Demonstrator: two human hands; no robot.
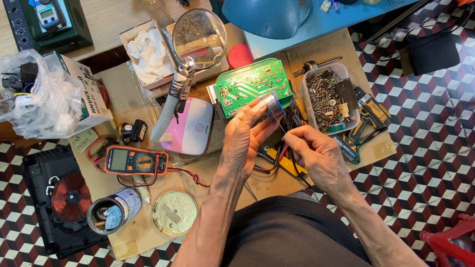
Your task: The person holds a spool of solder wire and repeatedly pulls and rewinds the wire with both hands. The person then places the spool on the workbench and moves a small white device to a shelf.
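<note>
Head view shows the left hand closed around a small spool of solder wire, the fingers curled on it and the spool poking out at the fingertips; the right hand sits just below and to the side of that grip, its thumb and forefinger pinched together on something thin, seemingly a strand of wire, too fine to make out. Directly above the spool, touching or nearly so, lies a green circuit board; beyond the right hand stands a clear plastic tub of screws and small metal parts, with a yellow and black tool just beside it. On the far side of the left wrist rests an orange multimeter, its red lead trailing toward the forearm; a pink and white box lies between the multimeter and the board, and a magnifying glass on a flexible arm hangs over it. Everything rests on a sheet of cardboard spread on a floor of red, white and dark cube-patterned tiles; a blue lamp shade stands further up, well apart from both hands.
</note>
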